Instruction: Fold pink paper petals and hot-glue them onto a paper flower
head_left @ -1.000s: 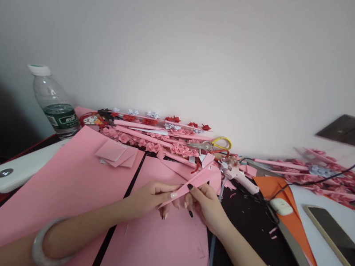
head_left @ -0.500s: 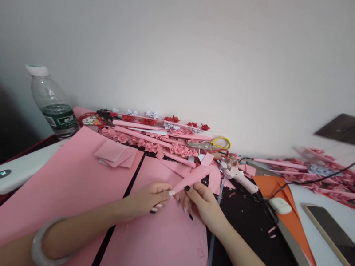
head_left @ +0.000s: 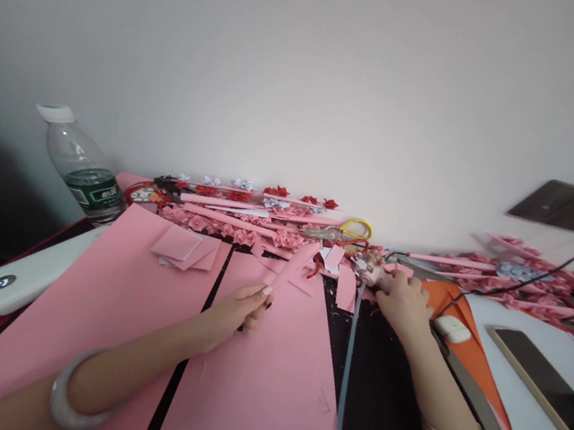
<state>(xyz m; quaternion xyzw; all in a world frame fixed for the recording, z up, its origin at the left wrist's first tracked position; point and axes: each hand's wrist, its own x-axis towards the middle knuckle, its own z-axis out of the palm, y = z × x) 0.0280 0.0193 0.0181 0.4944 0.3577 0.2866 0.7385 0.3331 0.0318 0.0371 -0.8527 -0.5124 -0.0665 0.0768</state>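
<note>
My left hand (head_left: 235, 314) pinches the lower end of a rolled pink paper cone (head_left: 296, 267), which points up and away over a large pink sheet (head_left: 258, 399). To the right, my right hand (head_left: 406, 306) is closed around the handle of a pale pink hot glue gun (head_left: 373, 269) lying on the dark table; its fingers cover most of the handle. A long translucent glue stick (head_left: 348, 370) runs from the gun towards me. Beside the gun lies a small pink paper strip (head_left: 346, 287).
Scissors with yellow handles (head_left: 335, 234) rest on piled pink paper flower stems (head_left: 231, 224) by the wall. A water bottle (head_left: 81, 168) and white power bank (head_left: 28, 268) stand left. On the right are an earbud case (head_left: 453, 329), a phone (head_left: 546, 387) and a black cable (head_left: 526, 287).
My right hand has left the paper cone and moved right onto the glue gun's handle. My left hand keeps the cone, shifted slightly left and tilted more upright.
</note>
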